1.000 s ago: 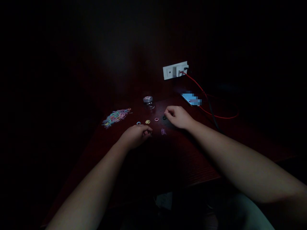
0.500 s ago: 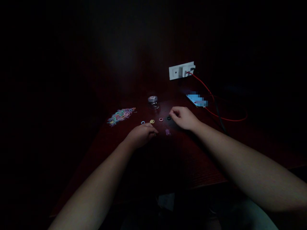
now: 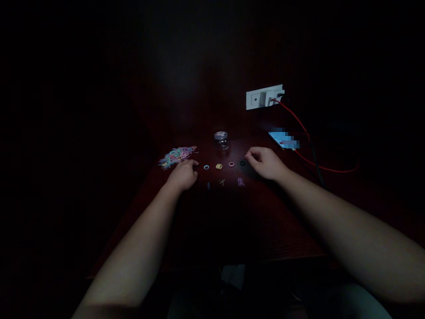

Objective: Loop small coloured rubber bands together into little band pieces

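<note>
On the dark red table lies a loose pile of multicoloured elastic hair bands (image 3: 177, 155). My left hand (image 3: 183, 175) is at the pile's near right edge, its visible fingers apart and nothing seen in them. Just right of it runs a row of small bands: blue (image 3: 206, 167), yellow (image 3: 219, 166), pink (image 3: 231, 164) and dark green (image 3: 242, 163). My right hand (image 3: 264, 161) rests beside the dark green one, fingertips pinched together; whatever they hold is too small to tell. Nearer me are a purple clump of thin bands (image 3: 241, 182), a few yellowish ones (image 3: 222, 182) and a dim bluish one (image 3: 208, 185).
Behind the row stands a clear lidded jar (image 3: 221, 139). A phone (image 3: 281, 138) lies at the back right, with a red cable (image 3: 327, 170) running to a charger in the wall socket (image 3: 262, 98). The surroundings are very dark.
My left hand has moved from the small bands in front of the row back to the pile, uncovering the yellowish and bluish ones. My right hand keeps its place. The view has turned left.
</note>
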Demonstrator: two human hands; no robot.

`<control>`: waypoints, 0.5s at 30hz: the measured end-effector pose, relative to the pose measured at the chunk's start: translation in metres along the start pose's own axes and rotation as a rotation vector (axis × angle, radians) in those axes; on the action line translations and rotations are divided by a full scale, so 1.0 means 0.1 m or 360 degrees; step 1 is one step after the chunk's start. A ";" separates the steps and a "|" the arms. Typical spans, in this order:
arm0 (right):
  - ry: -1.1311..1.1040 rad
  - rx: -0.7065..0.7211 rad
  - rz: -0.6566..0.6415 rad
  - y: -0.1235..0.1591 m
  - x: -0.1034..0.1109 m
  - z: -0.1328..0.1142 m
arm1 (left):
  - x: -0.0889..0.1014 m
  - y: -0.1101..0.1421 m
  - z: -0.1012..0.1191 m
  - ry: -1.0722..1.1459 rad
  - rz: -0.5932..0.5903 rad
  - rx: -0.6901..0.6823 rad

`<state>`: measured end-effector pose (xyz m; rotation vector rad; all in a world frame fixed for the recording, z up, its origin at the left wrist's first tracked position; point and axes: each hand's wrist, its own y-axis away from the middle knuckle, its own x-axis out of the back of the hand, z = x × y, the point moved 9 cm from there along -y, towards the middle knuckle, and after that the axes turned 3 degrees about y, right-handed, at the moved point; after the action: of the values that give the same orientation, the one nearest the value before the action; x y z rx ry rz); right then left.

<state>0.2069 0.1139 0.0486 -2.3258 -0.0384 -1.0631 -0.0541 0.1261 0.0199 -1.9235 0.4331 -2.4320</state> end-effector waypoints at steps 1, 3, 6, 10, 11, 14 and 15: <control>0.0002 -0.0004 -0.0005 0.00 0.00 0.00 | -0.03 -0.03 -0.18 -0.0032 -0.0013 0.0147; -0.0002 -0.0010 -0.0016 0.00 -0.01 0.01 | -0.11 -0.06 -0.51 -0.0055 -0.0047 0.0428; -0.0022 -0.0013 -0.0020 0.00 -0.01 0.02 | -0.16 -0.05 -0.82 -0.0067 -0.0027 0.0707; -0.0036 0.0009 -0.0019 0.00 -0.02 0.02 | -0.18 -0.02 -1.03 -0.0039 -0.0024 0.0964; -0.0037 0.0014 -0.0017 0.00 -0.02 0.01 | -0.19 -0.02 -1.06 -0.0035 -0.0026 0.0987; -0.0036 0.0014 -0.0008 0.00 -0.02 0.00 | -0.17 -0.04 -1.09 -0.0028 0.0001 0.0997; -0.0035 0.0014 -0.0010 0.00 -0.02 0.00 | -0.17 -0.04 -1.10 -0.0024 0.0020 0.0990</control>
<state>0.2055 0.1140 0.0475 -2.3313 -0.0588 -1.0383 -0.1544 0.1558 -0.0177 -1.6445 -0.2859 -2.1740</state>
